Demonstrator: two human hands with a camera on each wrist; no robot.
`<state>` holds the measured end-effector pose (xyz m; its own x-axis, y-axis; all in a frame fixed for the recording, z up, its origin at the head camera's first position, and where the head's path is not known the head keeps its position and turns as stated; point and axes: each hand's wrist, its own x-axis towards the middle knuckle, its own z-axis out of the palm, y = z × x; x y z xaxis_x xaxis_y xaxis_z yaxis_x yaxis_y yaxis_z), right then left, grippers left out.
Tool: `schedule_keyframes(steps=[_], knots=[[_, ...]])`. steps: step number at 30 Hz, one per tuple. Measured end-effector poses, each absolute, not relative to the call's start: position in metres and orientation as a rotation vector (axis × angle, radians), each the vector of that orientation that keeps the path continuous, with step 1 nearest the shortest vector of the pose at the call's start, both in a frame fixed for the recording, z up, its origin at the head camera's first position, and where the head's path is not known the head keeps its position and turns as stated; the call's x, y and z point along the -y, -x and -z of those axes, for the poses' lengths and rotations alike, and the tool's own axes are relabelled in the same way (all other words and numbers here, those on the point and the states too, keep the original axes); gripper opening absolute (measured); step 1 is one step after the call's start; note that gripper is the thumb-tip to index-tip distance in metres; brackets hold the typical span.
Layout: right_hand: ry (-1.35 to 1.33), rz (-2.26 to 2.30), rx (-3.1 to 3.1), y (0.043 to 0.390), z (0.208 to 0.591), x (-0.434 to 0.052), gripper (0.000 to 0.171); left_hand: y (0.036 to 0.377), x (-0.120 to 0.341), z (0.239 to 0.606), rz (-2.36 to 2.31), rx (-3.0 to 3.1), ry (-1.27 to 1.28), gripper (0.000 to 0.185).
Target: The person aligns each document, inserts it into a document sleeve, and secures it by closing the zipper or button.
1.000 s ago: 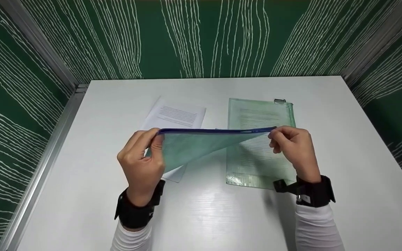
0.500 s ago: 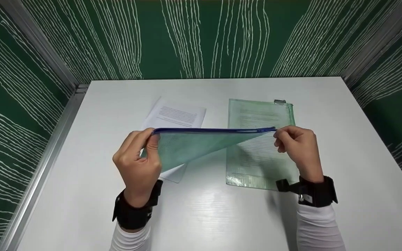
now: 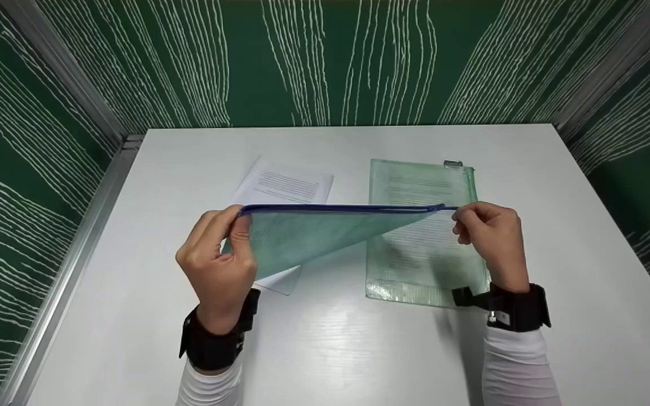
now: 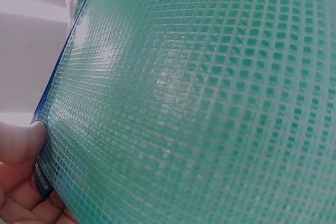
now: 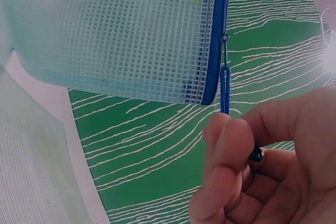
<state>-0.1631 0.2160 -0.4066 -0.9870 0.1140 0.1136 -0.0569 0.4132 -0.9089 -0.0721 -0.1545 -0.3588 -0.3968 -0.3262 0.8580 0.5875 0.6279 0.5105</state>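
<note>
- A green mesh pouch (image 3: 302,237) is suspended above the middle of the white table (image 3: 353,361), its blue zip (image 3: 330,208) held roughly parallel to the table's far edge.
- The zip's left end is pinched between thumb and fingers of the left hand (image 3: 220,259); beside them a dark tag (image 4: 42,182) is seen.
- The blue pull cord (image 5: 225,93) is pinched by the right hand (image 3: 491,239), near the zip's right end.
- Printed papers (image 3: 288,183), partly covered by the pouch, are laid towards the table's left edge.
- A second green pouch (image 3: 421,276), through which printed lines are seen, is laid towards the right edge.
</note>
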Motion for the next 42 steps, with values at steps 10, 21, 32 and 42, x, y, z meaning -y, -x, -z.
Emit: schedule_keyframes(steps=[10,21,32,42], knots=[[0.069,-1.614,2.514,0.165,0.406,-0.216,0.021,0.072,0.154,0.358,0.999,1.717,0.218,0.003],[0.125,-1.634,2.474,0.168,0.408,-0.223,0.021,0.072,0.157,0.355,1.002,1.68,0.193,0.001],[0.143,-1.634,2.477,0.168,0.407,-0.223,0.019,0.07,0.157,0.356,1.005,1.7,0.194,0.006],[0.161,-1.613,2.491,0.169,0.411,-0.226,0.022,0.071,0.157,0.357,1.011,1.706,0.196,0.004]])
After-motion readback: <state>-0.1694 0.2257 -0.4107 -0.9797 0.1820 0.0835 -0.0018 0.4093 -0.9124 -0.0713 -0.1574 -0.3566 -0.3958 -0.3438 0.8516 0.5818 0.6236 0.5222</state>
